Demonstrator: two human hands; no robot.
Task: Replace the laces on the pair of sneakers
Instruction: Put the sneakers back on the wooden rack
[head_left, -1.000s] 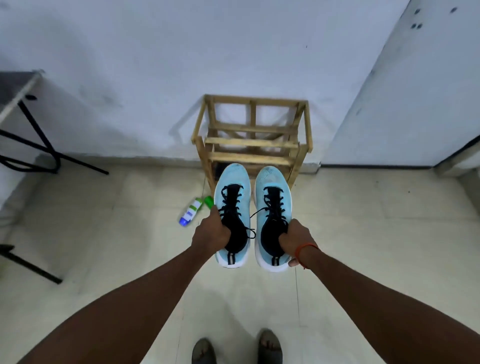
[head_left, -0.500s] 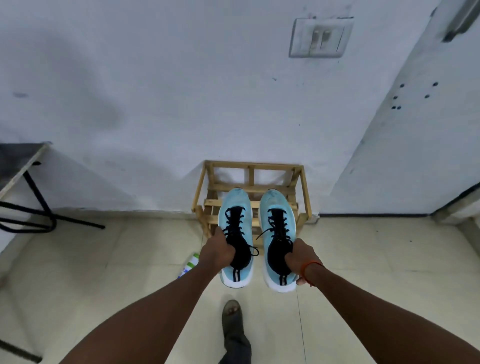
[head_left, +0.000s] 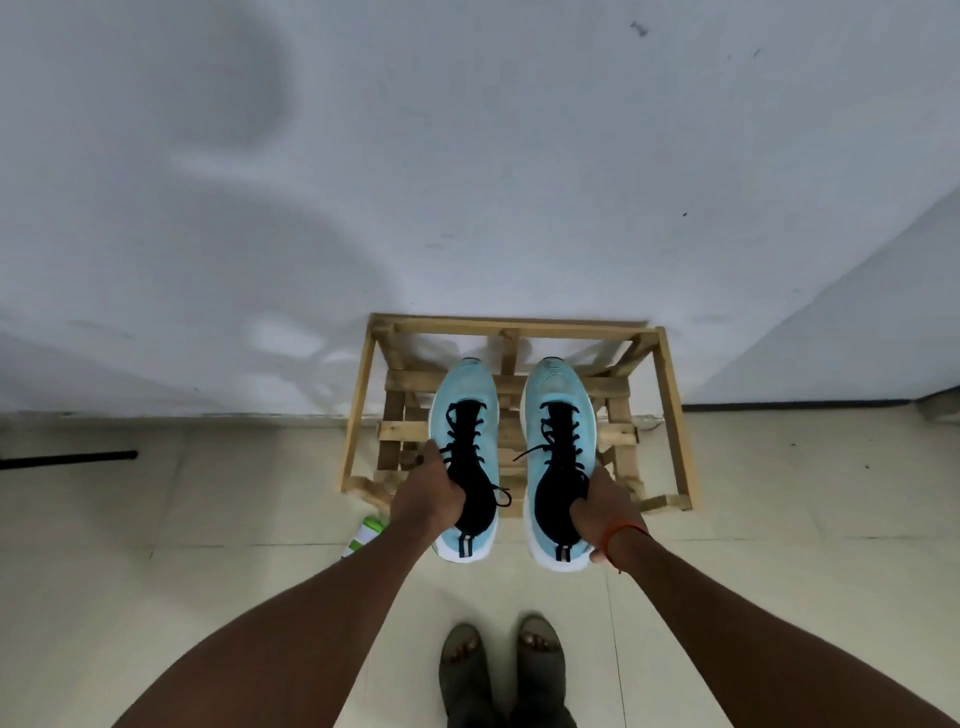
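Currently, each grip carries one shoe of the pair. The left grip (head_left: 428, 499), a bare hand, is curled round the outer collar of the left light-blue knit sneaker with white sole (head_left: 470, 387). The right grip (head_left: 602, 506) is closed the same way on the matching right sneaker (head_left: 561, 387). Both shoes hang side by side over the front of the slatted wooden rack (head_left: 671, 415), toes toward the wall behind it. Whether they touch its slats cannot be told.

Black laces (head_left: 464, 434) are threaded through both shoes, with loose, untied ends showing. The step in hand is judged to be transport of the pair at the rack, not lacing. Because both grips are occupied, the next move calls for setting the shoes on a stable support, so that the fingers are free to work the eyelets.

Surroundings:
- Pale cream tiled floor (head_left: 779, 493) under the rack.
- White plastered wall (head_left: 467, 182) directly behind the rack.
- Green-and-white bottle (head_left: 366, 535) lying on the floor at the rack's front left corner.
- Sandalled feet (head_left: 462, 660) standing in front of the rack.
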